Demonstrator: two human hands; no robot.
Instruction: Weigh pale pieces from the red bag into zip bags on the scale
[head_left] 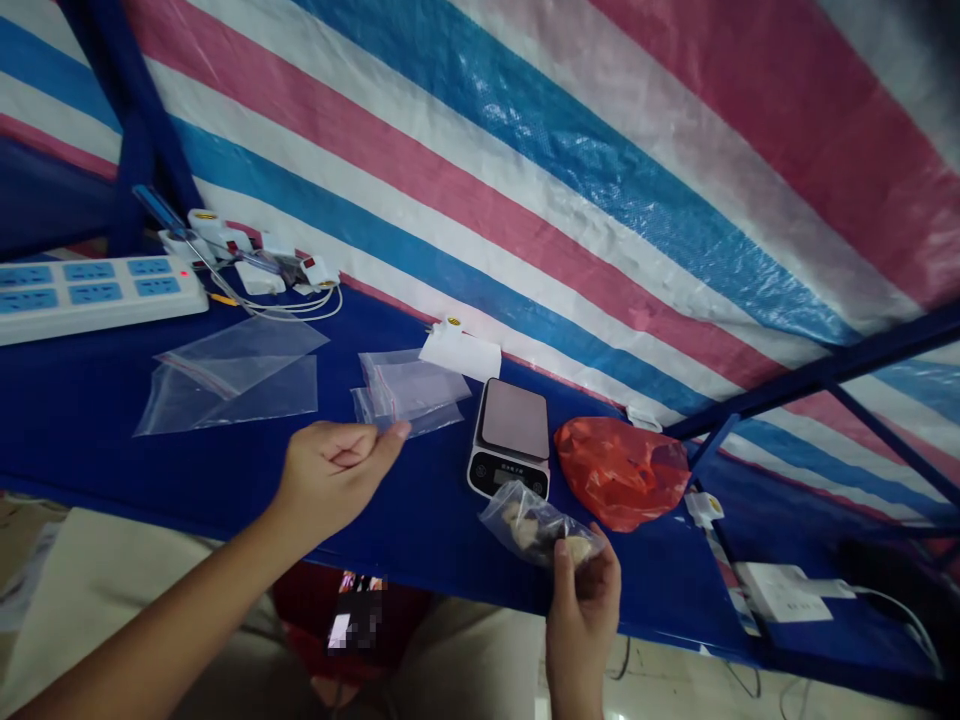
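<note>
My right hand (581, 600) grips a small clear bag with pale lumps in it (529, 525), held just in front of a small digital scale (511, 436) on the blue table (90, 400). My left hand (334, 475) hovers over the table with its fingers curled and the forefinger pointing right, its tip close to a stack of small clear zip bags (409, 392). Nothing shows inside the left hand. A crumpled red plastic bag (621, 470) lies right of the scale.
Larger clear zip bags (236, 375) lie at the left. A white power strip (90, 292) and several white chargers with cables (255, 262) sit at the far left. A striped tarp (562, 170) hangs behind. A white adapter (776, 590) rests at the right.
</note>
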